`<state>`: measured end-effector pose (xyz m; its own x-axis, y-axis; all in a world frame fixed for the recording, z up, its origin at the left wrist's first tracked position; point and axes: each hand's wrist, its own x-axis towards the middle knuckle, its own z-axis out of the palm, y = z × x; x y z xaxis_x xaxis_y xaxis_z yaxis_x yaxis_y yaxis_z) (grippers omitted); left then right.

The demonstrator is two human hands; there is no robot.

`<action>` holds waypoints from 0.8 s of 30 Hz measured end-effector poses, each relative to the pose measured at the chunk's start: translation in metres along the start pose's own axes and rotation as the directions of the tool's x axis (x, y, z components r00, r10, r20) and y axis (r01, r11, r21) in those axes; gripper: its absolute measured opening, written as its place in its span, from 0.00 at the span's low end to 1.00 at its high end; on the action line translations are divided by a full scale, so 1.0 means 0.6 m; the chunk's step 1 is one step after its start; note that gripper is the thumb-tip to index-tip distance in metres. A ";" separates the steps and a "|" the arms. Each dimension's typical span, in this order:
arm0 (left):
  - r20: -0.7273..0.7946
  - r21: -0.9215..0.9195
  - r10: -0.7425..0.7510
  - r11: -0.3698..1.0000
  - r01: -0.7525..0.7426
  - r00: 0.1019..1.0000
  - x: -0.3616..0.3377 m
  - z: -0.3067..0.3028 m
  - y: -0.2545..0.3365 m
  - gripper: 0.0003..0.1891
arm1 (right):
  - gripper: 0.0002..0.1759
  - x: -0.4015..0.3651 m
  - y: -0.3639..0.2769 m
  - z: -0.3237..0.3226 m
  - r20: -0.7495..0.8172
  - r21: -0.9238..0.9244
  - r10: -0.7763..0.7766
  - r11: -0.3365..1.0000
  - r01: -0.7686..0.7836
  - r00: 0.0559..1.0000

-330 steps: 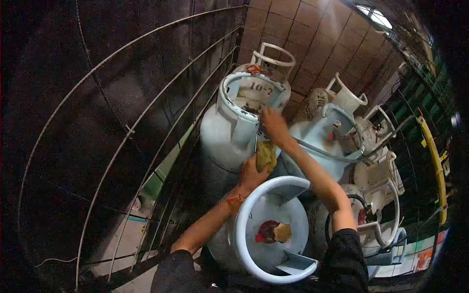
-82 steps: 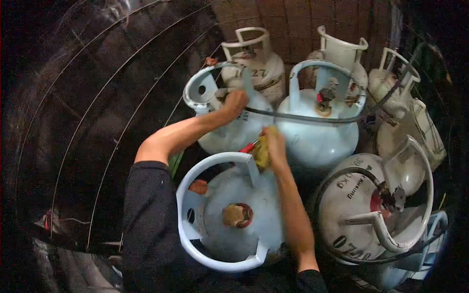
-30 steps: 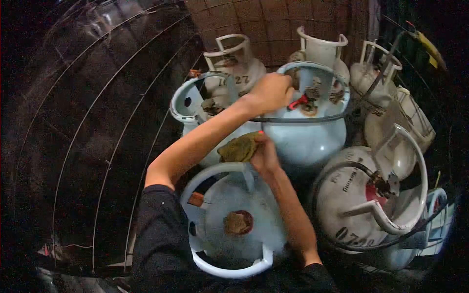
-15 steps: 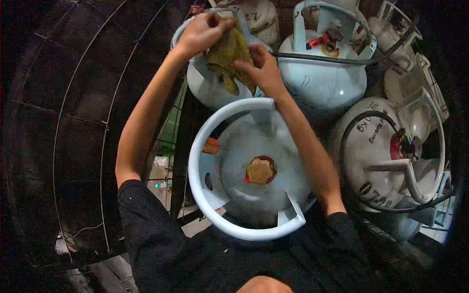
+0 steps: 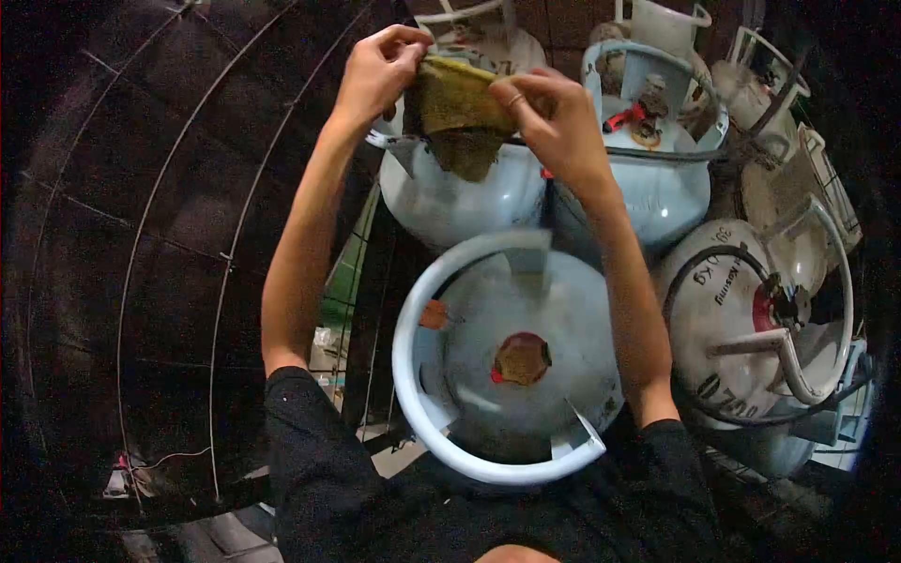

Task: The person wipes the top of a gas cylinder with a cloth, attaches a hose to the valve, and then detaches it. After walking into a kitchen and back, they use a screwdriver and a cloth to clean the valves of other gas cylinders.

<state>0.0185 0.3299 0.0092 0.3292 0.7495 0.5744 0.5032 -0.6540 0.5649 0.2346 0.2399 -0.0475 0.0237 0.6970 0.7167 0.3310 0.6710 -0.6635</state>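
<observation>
A dirty yellow-green cloth [image 5: 465, 108] hangs stretched between my two hands, its lower part drooping to a point. My left hand [image 5: 380, 75] pinches its upper left corner. At the upper right corner my right hand [image 5: 554, 117] grips the cloth between thumb and fingers. Behind and below the cloth is a light blue gas cylinder [image 5: 460, 202], its top partly hidden by the cloth and hands. Closest to my body stands another blue gas cylinder [image 5: 572, 310], with a round collar and a valve knob [image 5: 522, 360] in its middle, under my forearms.
On the right a white gas cylinder [image 5: 699, 324] with black writing is looped by a black hose. A blue cylinder [image 5: 648, 202] with a red-handled valve stands behind my right forearm. More cylinders crowd the back. Wire mesh [image 5: 225, 272] runs along the left.
The cloth has gone from bunched to spread out between my hands. My right hand has moved right and slightly up, away from the left. The view has shifted a little.
</observation>
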 end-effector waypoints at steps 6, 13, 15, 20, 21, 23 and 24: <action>-0.098 0.067 0.205 0.978 -0.199 0.974 0.031 0.027 0.040 0.12 | 0.20 -0.028 0.062 0.062 0.617 0.499 0.152 0.684 -0.533 0.772; 0.437 0.717 -0.082 0.633 -0.291 0.896 -0.012 0.085 -0.124 0.14 | 0.18 -0.130 0.187 0.117 0.560 0.200 0.484 0.708 -0.677 0.672; 0.468 0.770 -0.197 0.569 -0.289 0.861 -0.025 0.115 -0.115 0.15 | 0.16 -0.140 0.199 0.132 0.272 -0.061 0.485 0.871 -0.488 0.831; 0.697 0.689 0.096 0.182 -0.701 0.710 -0.023 0.143 -0.136 0.16 | 0.15 -0.131 0.207 0.148 0.217 -0.138 0.493 0.870 -0.474 0.842; 0.728 0.658 0.098 0.178 -0.732 0.679 -0.023 0.144 -0.136 0.15 | 0.15 -0.135 0.223 0.161 0.158 -0.111 0.445 0.895 -0.432 0.882; 0.815 0.571 -0.076 0.275 -0.773 0.575 0.000 0.152 -0.131 0.17 | 0.15 -0.150 0.229 0.173 0.094 -0.085 0.419 0.907 -0.412 0.903; 0.843 0.537 -0.183 0.315 -0.782 0.505 0.005 0.157 -0.116 0.17 | 0.15 -0.159 0.229 0.171 0.100 -0.083 0.436 0.899 -0.429 0.894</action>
<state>0.0596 0.3872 -0.0841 0.7480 0.5852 -0.3130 0.3302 -0.7373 -0.5894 0.1811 0.2916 -0.2289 0.0715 0.9412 0.3302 0.3662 0.2831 -0.8864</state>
